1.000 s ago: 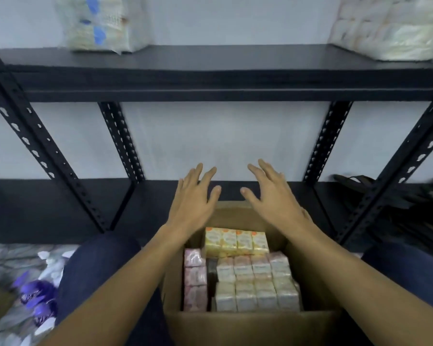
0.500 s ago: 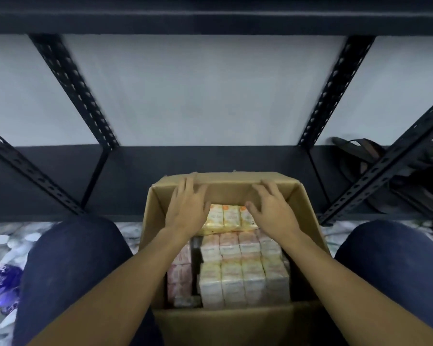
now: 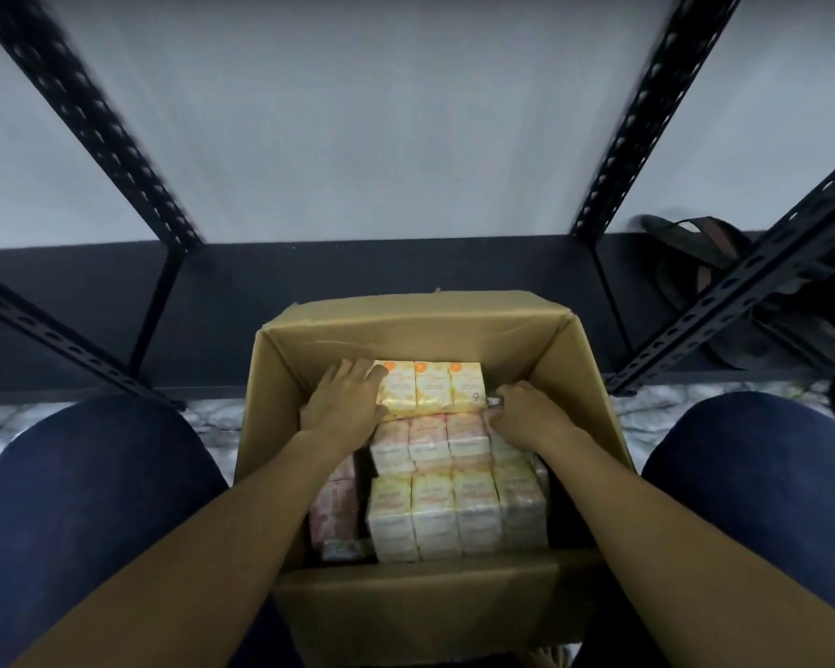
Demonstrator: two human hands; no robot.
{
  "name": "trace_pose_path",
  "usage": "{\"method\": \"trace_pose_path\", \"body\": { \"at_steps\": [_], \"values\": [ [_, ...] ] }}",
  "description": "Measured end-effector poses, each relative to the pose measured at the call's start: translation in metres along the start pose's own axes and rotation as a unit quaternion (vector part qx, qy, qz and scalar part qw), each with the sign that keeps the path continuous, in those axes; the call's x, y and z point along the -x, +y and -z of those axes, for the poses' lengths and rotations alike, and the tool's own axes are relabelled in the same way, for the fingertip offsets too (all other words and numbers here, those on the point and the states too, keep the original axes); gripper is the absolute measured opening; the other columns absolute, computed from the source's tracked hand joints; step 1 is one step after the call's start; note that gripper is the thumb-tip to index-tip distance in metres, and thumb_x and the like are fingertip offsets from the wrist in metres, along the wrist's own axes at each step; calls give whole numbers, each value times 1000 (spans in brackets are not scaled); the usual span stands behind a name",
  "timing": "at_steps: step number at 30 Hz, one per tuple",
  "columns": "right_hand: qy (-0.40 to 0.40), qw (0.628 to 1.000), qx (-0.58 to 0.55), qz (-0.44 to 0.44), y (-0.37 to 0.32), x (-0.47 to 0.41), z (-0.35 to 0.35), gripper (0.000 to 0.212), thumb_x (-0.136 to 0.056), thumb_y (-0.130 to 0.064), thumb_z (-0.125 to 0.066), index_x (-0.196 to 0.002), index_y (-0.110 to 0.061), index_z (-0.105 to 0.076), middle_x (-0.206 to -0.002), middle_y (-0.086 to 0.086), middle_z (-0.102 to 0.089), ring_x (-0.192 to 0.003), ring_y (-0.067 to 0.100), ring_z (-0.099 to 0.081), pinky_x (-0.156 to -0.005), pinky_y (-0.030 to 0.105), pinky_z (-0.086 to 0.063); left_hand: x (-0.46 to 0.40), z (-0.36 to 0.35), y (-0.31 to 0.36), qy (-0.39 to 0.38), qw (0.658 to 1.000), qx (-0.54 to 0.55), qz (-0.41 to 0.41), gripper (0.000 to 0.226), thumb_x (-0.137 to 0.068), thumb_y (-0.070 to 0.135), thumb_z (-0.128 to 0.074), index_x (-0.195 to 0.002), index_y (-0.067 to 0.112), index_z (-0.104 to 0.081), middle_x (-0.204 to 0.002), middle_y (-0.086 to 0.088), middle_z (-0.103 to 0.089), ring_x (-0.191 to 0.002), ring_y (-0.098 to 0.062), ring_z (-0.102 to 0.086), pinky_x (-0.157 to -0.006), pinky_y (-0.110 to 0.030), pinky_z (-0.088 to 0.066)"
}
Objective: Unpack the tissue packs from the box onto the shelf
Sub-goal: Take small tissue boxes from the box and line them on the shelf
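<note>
Box (image 3: 425,614) between knees, well filled: pale packs (image 3: 454,518) nearest, below both wrists. Left hand (image 3: 345,409) lies flat-fingered against the yellow pack (image 3: 430,389)'s left end; right hand (image 3: 526,417) curls onto its right end. Likely light, soft, film-slippery; squeeze both ends. Shelf (image 3: 242,301) beyond fingertips.

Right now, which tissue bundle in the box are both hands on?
The yellow bundle at the far end of the box: left hand and right hand flank it. The paler bundles nearer the person lie untouched.
</note>
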State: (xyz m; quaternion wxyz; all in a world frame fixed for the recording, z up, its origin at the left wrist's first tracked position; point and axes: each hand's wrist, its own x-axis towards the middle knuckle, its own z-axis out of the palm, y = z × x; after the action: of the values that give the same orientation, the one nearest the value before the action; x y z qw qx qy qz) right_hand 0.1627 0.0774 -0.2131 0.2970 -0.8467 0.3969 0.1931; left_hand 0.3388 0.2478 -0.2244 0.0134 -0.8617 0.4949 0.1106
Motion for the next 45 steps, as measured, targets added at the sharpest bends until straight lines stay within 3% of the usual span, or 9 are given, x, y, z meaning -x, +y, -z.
{"method": "trace_pose_path", "body": {
  "at_steps": [5, 11, 15, 19, 22, 25, 28, 38, 45],
  "values": [
    [-37, 999, -23, 2, 2, -5, -2, 25, -97, -30, -53, -120, -19, -58, -117, 1, -61, -101, 19, -57, -90, 34, -48, -2, 0, 4, 12, 1000, -1, 16, 52, -91, 39, -60, -137, 22, -41, -134, -1, -46, -121, -21, -42, -97, -37, -42],
    [-48, 999, -7, 15, 6, -9, 1, 13, -91, -29, -66, -92, -20, -56, -98, -2, -59, -84, 12, -56, -70, 25, -42, -4, 3, 8, 22, 999, -16, 30, 58, -91, 46, -59, -139, 20, -41, -133, -2, -46, -121, -21, -43, -100, -37, -40],
    [-56, 998, 2, 18, 6, -9, 4, 23, -87, -28, -70, -78, -23, -50, -87, -3, -56, -74, 8, -53, -57, 21, -37, -5, 4, 6, 8, 999, -29, 39, 56, -88, 49, -62, -133, 20, -48, -129, -2, -47, -118, -20, -43, -99, -36, -39],
    [-76, 997, 15, 8, 9, -11, 5, 31, -82, -30, -76, -101, -14, -58, -113, 6, -60, -92, 16, -60, -75, 26, -50, -4, 9, 4, 11, 998, -46, 36, 59, -82, 53, -67, -129, 22, -48, -127, -2, -47, -117, -21, -42, -99, -35, -36],
    [-82, 996, 25, -10, 10, -10, 5, 52, -82, -32, -76, -122, -10, -53, -140, 13, -41, -112, 24, -55, -94, 32, -48, -2, 9, 3, -5, 999, 1, 34, 59, -78, 48, -74, -124, 22, -46, -126, -2, -49, -115, -22, -45, -97, -35, -38],
    [-77, 997, 20, -19, 9, -8, 5, 60, -84, -30, -75, -132, -9, -48, -149, 17, -28, -122, 28, -50, -101, 34, -43, 0, 15, 5, -35, 993, 90, 64, 53, -77, 39, -79, -113, 22, -44, -112, -2, -62, -97, -23, -60, -82, -38, -49],
    [-80, 997, 16, -15, 9, -7, 5, 52, -85, -30, -74, -126, -11, -50, -146, 16, -33, -117, 27, -52, -99, 34, -43, -1, 22, 6, -15, 994, 83, 64, 50, -75, 40, -80, -109, 24, -48, -103, 1, -66, -92, -21, -62, -81, -36, -46],
    [-60, 997, -50, -1, 15, -5, 9, 19, -90, -21, -61, -101, -7, -64, -97, 8, -65, -85, 20, -62, -68, 28, -48, 22, 40, -6, 28, 995, 88, 43, 57, -73, 46, -79, -124, 33, -56, -123, 8, -58, -117, -17, -51, -99, -41, -41],
    [-31, 994, -83, 70, 12, -4, 1, 12, -92, -20, -59, -98, -22, -69, -98, -3, -68, -96, 16, -64, -82, 31, -52, 56, 45, -25, 22, 992, 89, 89, 78, -70, 52, -79, -137, 34, -43, -118, 5, -57, -113, -19, -54, -91, -42, -49]
  ]
}}
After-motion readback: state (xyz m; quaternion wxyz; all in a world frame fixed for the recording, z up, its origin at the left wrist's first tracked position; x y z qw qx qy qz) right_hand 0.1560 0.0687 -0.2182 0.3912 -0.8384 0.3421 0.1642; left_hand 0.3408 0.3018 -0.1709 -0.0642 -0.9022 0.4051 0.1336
